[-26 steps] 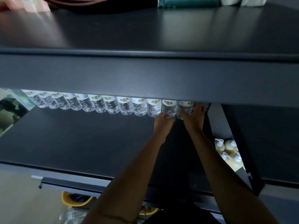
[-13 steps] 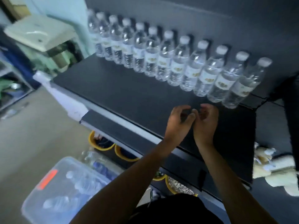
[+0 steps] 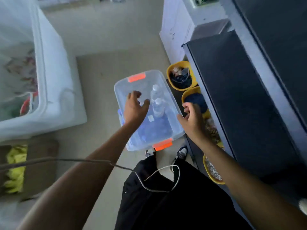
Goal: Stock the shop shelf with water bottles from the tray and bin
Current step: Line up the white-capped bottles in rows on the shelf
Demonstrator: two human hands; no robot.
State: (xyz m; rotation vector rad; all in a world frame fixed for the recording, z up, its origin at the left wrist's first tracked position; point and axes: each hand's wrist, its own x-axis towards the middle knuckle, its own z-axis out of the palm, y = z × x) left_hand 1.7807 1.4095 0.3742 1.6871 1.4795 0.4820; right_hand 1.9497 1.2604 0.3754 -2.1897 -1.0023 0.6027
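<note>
Gaze and arms have dropped away from the dark metal shelf (image 3: 240, 100). Half a second ago both hands hovered empty in front of a full back row of bottles there, and now they reach down toward the clear plastic bin with orange latches (image 3: 124, 85) on the floor. The left hand (image 3: 135, 110) is spread wide over the bin and holds nothing. The right hand (image 3: 193, 122) hangs loosely curled, also empty, just outside the bin's right wall.

Two clear water bottles with white caps (image 3: 157, 95) stand upright in the bin, just beyond the left hand's thumb and between the two hands. Blurred blue shapes lie in the bin near the left wrist — too smeared to count. Judged from this, one round of placing is over and the next pick-up is starting, with stock left in the bin. The shelf runs along the far side of the right hand from the bin.

The bottle labels are blurred past reading, and a small pale sticker (image 3: 151, 118) on the bin, between the hands, shows no legible text. No brand can be made out.
</note>
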